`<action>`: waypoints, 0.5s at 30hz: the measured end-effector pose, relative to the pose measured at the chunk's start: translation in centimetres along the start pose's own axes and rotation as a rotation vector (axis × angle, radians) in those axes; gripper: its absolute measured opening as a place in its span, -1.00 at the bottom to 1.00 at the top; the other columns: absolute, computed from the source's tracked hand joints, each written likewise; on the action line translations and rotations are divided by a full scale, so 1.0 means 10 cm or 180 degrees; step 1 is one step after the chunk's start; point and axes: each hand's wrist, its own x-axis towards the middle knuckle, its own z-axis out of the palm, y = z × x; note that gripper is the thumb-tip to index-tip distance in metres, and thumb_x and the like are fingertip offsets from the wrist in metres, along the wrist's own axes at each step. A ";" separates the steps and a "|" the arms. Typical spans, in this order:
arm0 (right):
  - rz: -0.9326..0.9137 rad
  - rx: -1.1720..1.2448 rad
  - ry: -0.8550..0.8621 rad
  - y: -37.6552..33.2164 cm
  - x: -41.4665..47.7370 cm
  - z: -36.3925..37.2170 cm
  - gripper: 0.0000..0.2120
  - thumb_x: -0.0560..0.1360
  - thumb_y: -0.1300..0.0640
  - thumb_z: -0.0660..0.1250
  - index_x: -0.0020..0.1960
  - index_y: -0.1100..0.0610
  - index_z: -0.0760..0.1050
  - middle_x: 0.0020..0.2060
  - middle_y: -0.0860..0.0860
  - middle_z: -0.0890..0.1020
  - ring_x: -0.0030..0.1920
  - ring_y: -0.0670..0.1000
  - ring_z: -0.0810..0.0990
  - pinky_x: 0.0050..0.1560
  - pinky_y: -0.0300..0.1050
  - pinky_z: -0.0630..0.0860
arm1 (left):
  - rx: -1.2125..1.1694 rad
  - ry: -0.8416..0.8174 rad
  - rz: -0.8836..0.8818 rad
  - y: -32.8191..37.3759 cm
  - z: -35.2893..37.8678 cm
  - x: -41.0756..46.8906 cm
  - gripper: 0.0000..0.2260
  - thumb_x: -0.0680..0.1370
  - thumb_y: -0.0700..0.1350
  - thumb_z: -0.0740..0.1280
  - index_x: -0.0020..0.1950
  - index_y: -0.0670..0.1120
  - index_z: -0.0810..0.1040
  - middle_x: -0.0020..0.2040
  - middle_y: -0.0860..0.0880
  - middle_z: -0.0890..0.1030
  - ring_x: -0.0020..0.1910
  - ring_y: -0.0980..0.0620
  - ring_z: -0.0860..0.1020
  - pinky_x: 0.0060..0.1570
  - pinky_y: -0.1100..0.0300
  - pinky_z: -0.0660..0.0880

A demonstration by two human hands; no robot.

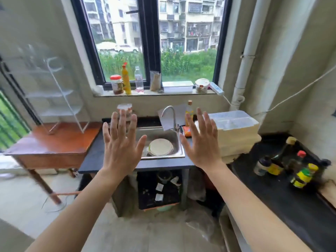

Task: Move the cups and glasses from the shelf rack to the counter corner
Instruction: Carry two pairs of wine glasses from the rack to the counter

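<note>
While both arms were stretched forward with nothing in them, the kitchen lay ahead in full: a black-framed window over a sill of jars and bottles, and below it the dark counter with its steel sink, a white plate lying in the basin. To the left stood a wooden table, and on its far part the white wire shelf rack, well apart from either hand. The rack was smeared by motion blur; faint clear shapes on its upper tiers were possibly the glasses, but no cup could be made out with certainty, and the lower 2 tiers looked bare. A stack of white foam boxes filled the counter corner on the right, with bottles farther along the dark side counter.

The left hand and the right hand both hovered over the sink, palms away, fingers spread wide and gripping nothing. A small lidded jar showed just beyond the left fingertips.

Judged from this, the step was only the approach. Doing it well would call for turning left toward the rack, steadying the view, then closing 1 hand around each glass at mid-height, lifting straight up clear of the wire rail, and choosing a free patch of counter before carrying.
</note>
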 end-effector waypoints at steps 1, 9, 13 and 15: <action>-0.0058 0.0084 -0.0026 -0.17 0.13 0.18 -0.35 0.62 -0.21 0.15 0.62 0.06 0.19 0.63 0.18 0.09 0.62 0.26 0.05 0.56 0.26 0.01 | 0.0108 -0.0022 -0.0088 -0.24 0.00 0.00 -0.36 0.62 0.18 0.08 0.61 -0.14 0.13 0.62 -0.25 0.02 0.59 -0.26 -0.03 0.46 -0.36 -0.04; -0.0713 0.0650 -0.0285 -1.40 0.98 1.59 -0.34 0.60 -0.19 0.22 0.61 0.06 0.21 0.62 0.19 0.11 0.60 0.26 0.08 0.56 0.27 0.04 | 0.0623 -0.0163 -0.0947 -1.76 -0.01 -0.19 -0.33 0.60 0.20 0.05 0.61 -0.14 0.13 0.62 -0.23 0.03 0.60 -0.25 0.00 0.50 -0.31 -0.03; -0.0969 0.0923 -0.0349 -1.94 1.46 2.32 -0.35 0.62 -0.21 0.19 0.62 0.04 0.18 0.63 0.18 0.10 0.62 0.22 0.05 0.57 0.22 -0.01 | 0.0944 -0.0159 -0.1274 -2.52 0.12 -0.08 -0.34 0.60 0.22 0.01 0.62 -0.12 0.11 0.63 -0.22 0.03 0.61 -0.21 -0.03 0.51 -0.29 -0.04; -0.1097 0.1010 -0.0363 -2.12 1.76 2.68 -0.35 0.63 -0.23 0.16 0.62 0.03 0.16 0.63 0.17 0.08 0.62 0.22 0.04 0.57 0.24 0.02 | 0.1102 -0.0142 -0.1378 -2.88 0.23 0.09 -0.34 0.60 0.22 -0.02 0.61 -0.12 0.12 0.63 -0.22 0.04 0.60 -0.21 -0.01 0.50 -0.28 -0.02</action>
